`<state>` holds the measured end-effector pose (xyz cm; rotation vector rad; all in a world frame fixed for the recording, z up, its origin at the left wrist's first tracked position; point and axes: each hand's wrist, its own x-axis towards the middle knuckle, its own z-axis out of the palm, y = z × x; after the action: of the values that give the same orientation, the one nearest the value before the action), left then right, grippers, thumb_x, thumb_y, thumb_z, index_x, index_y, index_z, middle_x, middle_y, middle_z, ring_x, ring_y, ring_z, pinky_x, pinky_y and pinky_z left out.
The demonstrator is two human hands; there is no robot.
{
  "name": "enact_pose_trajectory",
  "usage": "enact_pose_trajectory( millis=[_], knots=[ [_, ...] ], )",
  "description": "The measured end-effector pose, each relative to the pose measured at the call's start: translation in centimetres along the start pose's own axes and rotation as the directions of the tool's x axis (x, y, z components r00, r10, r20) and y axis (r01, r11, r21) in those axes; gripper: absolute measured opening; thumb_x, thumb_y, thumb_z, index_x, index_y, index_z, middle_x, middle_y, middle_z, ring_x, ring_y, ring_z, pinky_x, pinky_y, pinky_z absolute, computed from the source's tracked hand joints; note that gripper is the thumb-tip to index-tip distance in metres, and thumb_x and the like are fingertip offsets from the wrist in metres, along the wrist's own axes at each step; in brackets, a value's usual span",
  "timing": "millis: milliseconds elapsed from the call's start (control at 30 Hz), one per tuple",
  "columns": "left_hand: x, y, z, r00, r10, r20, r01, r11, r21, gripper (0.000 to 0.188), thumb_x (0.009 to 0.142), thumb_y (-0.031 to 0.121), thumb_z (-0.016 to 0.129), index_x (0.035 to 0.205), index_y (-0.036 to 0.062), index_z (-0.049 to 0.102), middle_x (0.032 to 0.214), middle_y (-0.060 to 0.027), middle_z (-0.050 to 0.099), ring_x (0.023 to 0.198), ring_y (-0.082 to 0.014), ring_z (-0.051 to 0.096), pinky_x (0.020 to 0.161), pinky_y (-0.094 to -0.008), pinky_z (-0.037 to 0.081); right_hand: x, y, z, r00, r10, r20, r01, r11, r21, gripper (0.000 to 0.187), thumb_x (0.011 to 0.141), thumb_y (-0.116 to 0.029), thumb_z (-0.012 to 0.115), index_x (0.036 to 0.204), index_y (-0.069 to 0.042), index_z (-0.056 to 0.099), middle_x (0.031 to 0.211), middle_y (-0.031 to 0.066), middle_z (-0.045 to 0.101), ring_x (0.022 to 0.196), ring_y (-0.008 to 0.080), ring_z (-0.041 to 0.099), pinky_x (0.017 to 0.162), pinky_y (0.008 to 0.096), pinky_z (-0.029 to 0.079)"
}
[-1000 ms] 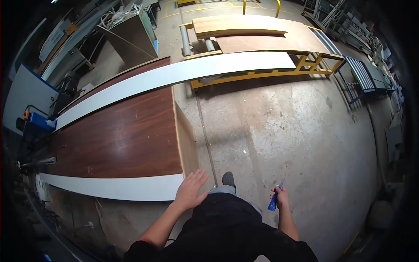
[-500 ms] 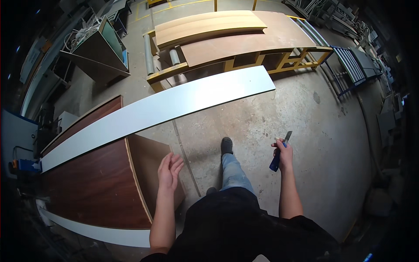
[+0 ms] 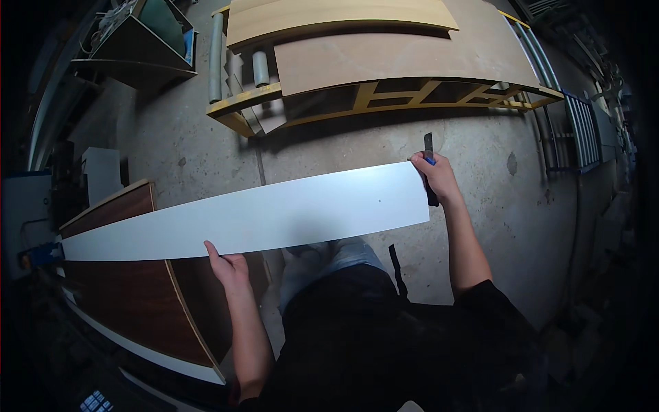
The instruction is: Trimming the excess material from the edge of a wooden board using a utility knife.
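A long white board (image 3: 295, 206) lies crosswise in front of me, its left part over dark reddish-brown panels (image 3: 130, 302). My left hand (image 3: 231, 270) holds its near edge, thumb up at the edge and fingers partly hidden below. At the board's far right corner is my right hand (image 3: 441, 178), closed around a utility knife (image 3: 428, 143). The knife's dark blade points away from me, and its handle shows below the hand. Thumb and fingertips of that hand touch the corner.
Beyond the board stands a yellow-framed roller table (image 3: 244, 108) bearing a tan sheet (image 3: 405, 62) and a wood-coloured panel (image 3: 336, 17). A dark bin (image 3: 141, 51) is at far left, a blue-framed roller stand (image 3: 582, 134) at right. A blue device (image 3: 44, 254) sits by the board's left end.
The board's right end has come nearer to me. My left hand has moved onto its near edge, and my right hand, still holding the knife, has reached forward to its corner.
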<state>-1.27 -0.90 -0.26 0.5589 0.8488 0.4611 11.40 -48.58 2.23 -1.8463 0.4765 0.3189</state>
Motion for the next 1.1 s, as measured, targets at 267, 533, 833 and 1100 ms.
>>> enact_pose_trajectory(
  millis=[267, 533, 833, 1100],
  knots=[
    [-5.4, 0.2, 1.5, 0.982, 0.014, -0.186, -0.011, 1.000, 0.014, 0.046, 0.105, 0.031, 0.050, 0.140, 0.0009, 0.045, 0.137, -0.0125, 0.057, 0.125, -0.0260, 0.056, 0.107, -0.0425, 0.046, -1.4, 3.6, -0.8, 0.979, -0.132, -0.154, 0.158, 0.972, 0.172, 0.024, 0.099, -0.016, 0.063, 0.114, 0.002, 0.064, 0.102, -0.0004, 0.063, 0.091, 0.0069, 0.055, 0.083, 0.0212, 0.044],
    [-12.3, -1.7, 3.1, 0.951, -0.309, -0.027, 0.310, 0.949, 0.061, 0.040, 0.102, 0.024, 0.054, 0.136, 0.0034, 0.047, 0.132, -0.0137, 0.057, 0.122, -0.0270, 0.058, 0.105, -0.0459, 0.046, 3.1, 10.0, -16.8, 0.976, -0.179, -0.126, 0.185, 0.982, 0.041, 0.035, 0.103, -0.026, 0.059, 0.123, 0.003, 0.061, 0.105, 0.0014, 0.060, 0.094, 0.0105, 0.055, 0.086, 0.0253, 0.044],
    [-9.0, -1.7, -0.8, 0.936, -0.304, 0.177, 0.310, 0.951, -0.006, 0.049, 0.102, 0.033, 0.052, 0.140, 0.0027, 0.044, 0.136, -0.0159, 0.056, 0.122, -0.0295, 0.059, 0.105, -0.0498, 0.047, -4.1, -1.8, -11.8, 0.961, -0.084, -0.264, -0.015, 0.935, -0.353, 0.065, 0.102, -0.042, 0.057, 0.148, 0.001, 0.042, 0.083, 0.0142, 0.059, 0.067, 0.0205, 0.053, 0.068, 0.0400, 0.049],
    [-1.9, 1.2, -2.7, 1.000, 0.003, -0.030, -0.011, 0.965, -0.261, 0.046, 0.104, 0.027, 0.053, 0.140, -0.0011, 0.045, 0.140, -0.0123, 0.055, 0.130, -0.0269, 0.052, 0.110, -0.0427, 0.040, 0.3, 3.9, -12.3, 0.971, 0.033, -0.238, -0.118, 0.928, -0.353, 0.078, 0.102, -0.054, 0.048, 0.148, 0.007, 0.037, 0.112, 0.0291, 0.065, 0.103, 0.0306, 0.064, 0.088, 0.0365, 0.053]
  ],
)
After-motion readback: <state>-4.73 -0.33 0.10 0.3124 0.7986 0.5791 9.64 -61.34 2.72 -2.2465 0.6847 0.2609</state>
